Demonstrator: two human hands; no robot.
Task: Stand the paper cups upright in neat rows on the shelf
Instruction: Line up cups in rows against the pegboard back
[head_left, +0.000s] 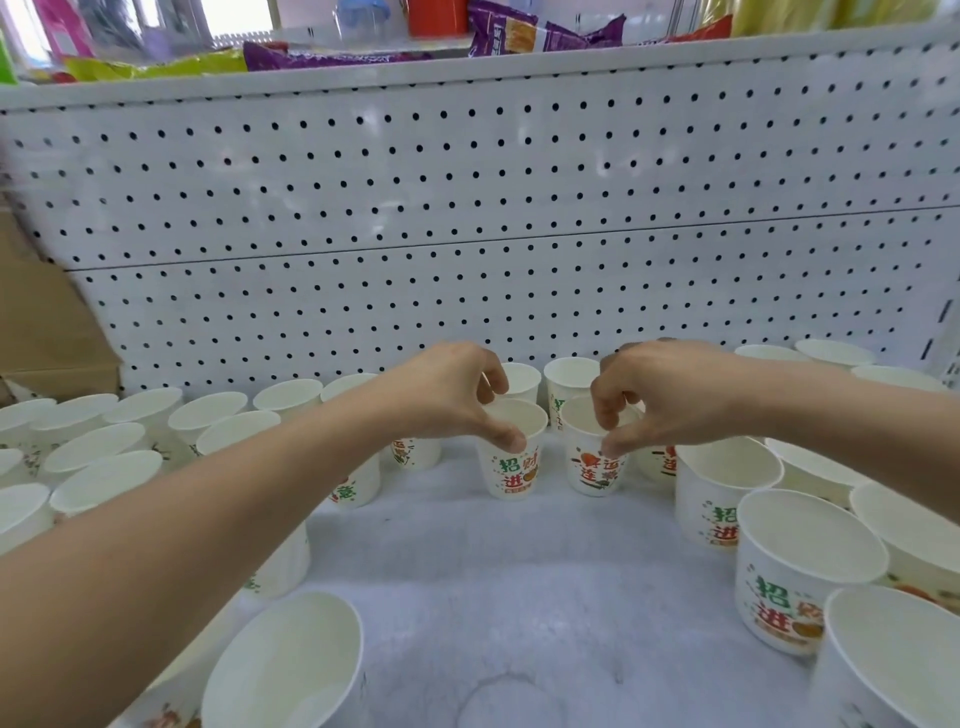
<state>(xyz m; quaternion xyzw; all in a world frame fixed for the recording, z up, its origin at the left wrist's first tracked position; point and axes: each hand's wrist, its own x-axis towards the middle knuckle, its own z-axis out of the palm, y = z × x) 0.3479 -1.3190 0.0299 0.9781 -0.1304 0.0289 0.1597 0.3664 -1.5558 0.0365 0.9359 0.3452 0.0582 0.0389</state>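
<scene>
Two paper cups are held at the middle of the shelf (519, 582), a little toward 12 o'clock from the picture's centre. The green-lettered cup (511, 467) is pinched at its rim by the left hand (452, 395): the thumb is pressed on the near lip and the curled fingers are hooked over the far lip. This cup lies at about 4 o'clock from that hand, upright, mouth up.

The red-lettered cup (592, 470) is pinched in the same way by the right hand (670, 395), with the thumb on the outside of the near rim and the fingertips dipped inside the mouth. It lies at about 8 o'clock from that hand, also upright. The two cups are set just beside each other, with a narrow gap between them. Whether their bases bear fully on the shelf cannot be told.

At 12 o'clock from the held pair, the back-row cups (569, 374) are stood against the pegboard panel (467, 218). At 9 o'clock the left group of cups (104, 452) is packed closely, partly hidden by the left forearm. At 3 to 4 o'clock the right group of cups (727, 514) is stood upright, rims nearly touching.

A cardboard box (47, 322) is seen at 10 o'clock, and snack bags (540, 31) are laid on the shelf above at 12 o'clock.
</scene>
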